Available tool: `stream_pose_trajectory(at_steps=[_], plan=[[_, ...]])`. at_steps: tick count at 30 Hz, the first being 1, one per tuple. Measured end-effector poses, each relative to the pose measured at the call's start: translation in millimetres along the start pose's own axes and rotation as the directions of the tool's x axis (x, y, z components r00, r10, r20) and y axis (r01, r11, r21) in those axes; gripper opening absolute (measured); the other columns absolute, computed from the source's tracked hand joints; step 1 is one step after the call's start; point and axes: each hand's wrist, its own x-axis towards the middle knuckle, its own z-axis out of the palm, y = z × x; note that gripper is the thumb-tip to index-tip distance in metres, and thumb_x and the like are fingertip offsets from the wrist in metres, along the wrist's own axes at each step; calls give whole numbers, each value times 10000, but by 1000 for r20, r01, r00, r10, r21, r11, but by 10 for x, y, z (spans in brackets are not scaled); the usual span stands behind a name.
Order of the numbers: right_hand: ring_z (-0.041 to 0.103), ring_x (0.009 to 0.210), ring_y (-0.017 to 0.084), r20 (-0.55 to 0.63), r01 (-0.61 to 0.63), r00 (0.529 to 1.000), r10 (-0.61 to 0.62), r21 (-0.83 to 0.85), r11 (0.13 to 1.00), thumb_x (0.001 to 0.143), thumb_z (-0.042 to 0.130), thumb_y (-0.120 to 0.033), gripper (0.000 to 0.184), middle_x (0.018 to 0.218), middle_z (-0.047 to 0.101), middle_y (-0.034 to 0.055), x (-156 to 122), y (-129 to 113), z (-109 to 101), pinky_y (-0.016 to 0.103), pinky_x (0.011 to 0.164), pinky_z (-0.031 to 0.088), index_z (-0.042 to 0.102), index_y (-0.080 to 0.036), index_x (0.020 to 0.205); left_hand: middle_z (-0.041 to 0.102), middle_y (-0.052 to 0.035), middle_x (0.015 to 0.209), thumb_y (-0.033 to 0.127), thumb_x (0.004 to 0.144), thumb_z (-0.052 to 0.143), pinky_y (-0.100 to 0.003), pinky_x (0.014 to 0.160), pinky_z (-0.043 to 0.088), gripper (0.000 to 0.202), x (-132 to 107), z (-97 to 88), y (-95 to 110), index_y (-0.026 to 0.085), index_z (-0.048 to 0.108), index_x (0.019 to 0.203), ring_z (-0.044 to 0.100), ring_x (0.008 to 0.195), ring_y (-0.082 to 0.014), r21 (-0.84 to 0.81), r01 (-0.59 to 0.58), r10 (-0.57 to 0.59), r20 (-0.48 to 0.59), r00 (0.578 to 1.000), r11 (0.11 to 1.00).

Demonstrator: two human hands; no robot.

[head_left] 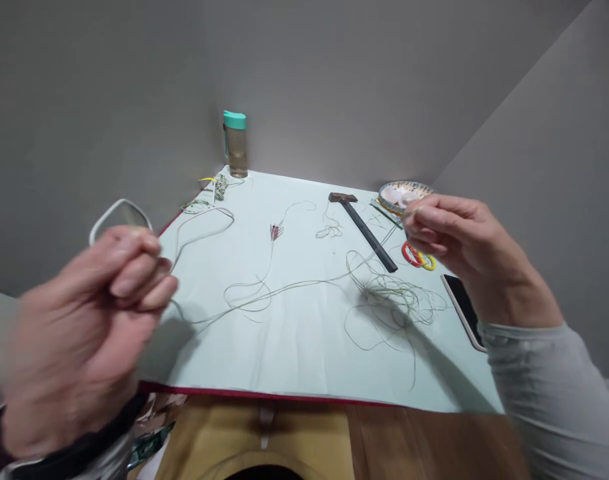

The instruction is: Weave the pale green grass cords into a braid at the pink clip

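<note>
My left hand (91, 320) is raised at the left, blurred, with fingers curled in a pinch around a pale thread loop (119, 208) that arcs above the fingertips. My right hand (459, 243) is raised at the right, fingers pressed together on the other end of a thin greenish thread (304, 285). That thread runs slack across the pale green cloth (304, 360) between the two hands. A loose tangle of thread (399, 300) lies on the cloth below my right hand.
A dark hammer (364, 230) lies at the back right. Beside it are a patterned dish (401, 195), red and yellow rings (418, 257) and a phone (464, 308). A teal-capped bottle (235, 143) stands in the back corner, near small thread bundles (217, 188). A small red piece (275, 231) rests mid-cloth.
</note>
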Motion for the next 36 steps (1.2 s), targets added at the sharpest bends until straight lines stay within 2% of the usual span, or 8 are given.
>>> stream_pose_trajectory(at_steps=[2, 5, 10, 15, 20, 25, 31, 36], plan=[[334, 515, 25, 188, 70, 978, -91, 118, 991, 934, 668, -217, 209, 583, 394, -38, -179, -82, 258, 228, 500, 192, 735, -136, 754, 309, 45, 599, -14, 864, 527, -176, 401, 244, 201, -160, 299, -178, 71, 665, 746, 160, 513, -64, 68, -18, 16, 32, 999, 997], [332, 546, 36, 324, 40, 938, -124, 254, 966, 917, 731, -292, 187, 615, 412, -24, -400, -131, 560, 197, 480, 210, 767, -175, 776, 297, 59, 638, 105, 848, 691, -174, 411, 199, 63, -298, 475, -440, 102, 693, 785, 109, 536, -63, 47, 150, -156, 153, 976, 987], [306, 582, 47, 374, -102, 926, -47, 368, 924, 964, 710, -338, 213, 641, 372, -21, -624, -46, 825, 185, 505, 241, 767, -204, 810, 153, 91, 595, 210, 878, 751, -182, 448, 149, 86, -398, 484, -695, 142, 784, 919, 87, 513, -56, 60, 326, -327, 323, 888, 943], [324, 596, 42, 351, -95, 935, -53, 390, 916, 985, 699, -379, 227, 689, 428, -22, -768, 129, 897, 183, 520, 253, 760, -214, 841, 202, 70, 605, 286, 906, 744, -208, 484, 166, 123, -477, 508, -767, 174, 791, 894, 140, 527, -62, 175, 363, -403, 428, 809, 915], [370, 599, 34, 313, -65, 948, -56, 363, 930, 997, 685, -385, 225, 703, 478, -29, -877, 255, 904, 168, 524, 287, 761, -212, 875, 374, 41, 622, 325, 906, 754, -217, 504, 207, 144, -506, 531, -787, 186, 772, 880, 248, 543, -62, 262, 272, -361, 401, 842, 926], [412, 606, 26, 233, 57, 965, -121, 265, 963, 1013, 656, -309, 216, 696, 560, -39, -922, 228, 915, 146, 536, 327, 758, -198, 857, 545, 26, 711, 284, 930, 740, -202, 531, 288, 79, -515, 539, -813, 235, 786, 889, 341, 589, -68, 327, 84, -212, 379, 901, 941], [453, 589, 16, 188, 158, 965, -182, 133, 978, 957, 674, -196, 197, 687, 625, -46, -935, 144, 939, 145, 535, 343, 731, -162, 772, 679, 51, 843, 243, 969, 719, -160, 612, 417, 97, -501, 519, -834, 281, 796, 925, 457, 630, -55, 375, -62, -113, 425, 898, 925], [491, 597, 22, 178, 192, 962, -208, 101, 976, 941, 690, -188, 179, 692, 652, -44, -960, 111, 944, 142, 543, 372, 738, -168, 770, 714, 57, 838, 173, 942, 737, -130, 643, 462, 131, -518, 524, -816, 288, 792, 910, 583, 711, -58, 417, -145, -49, 422, 905, 897]])
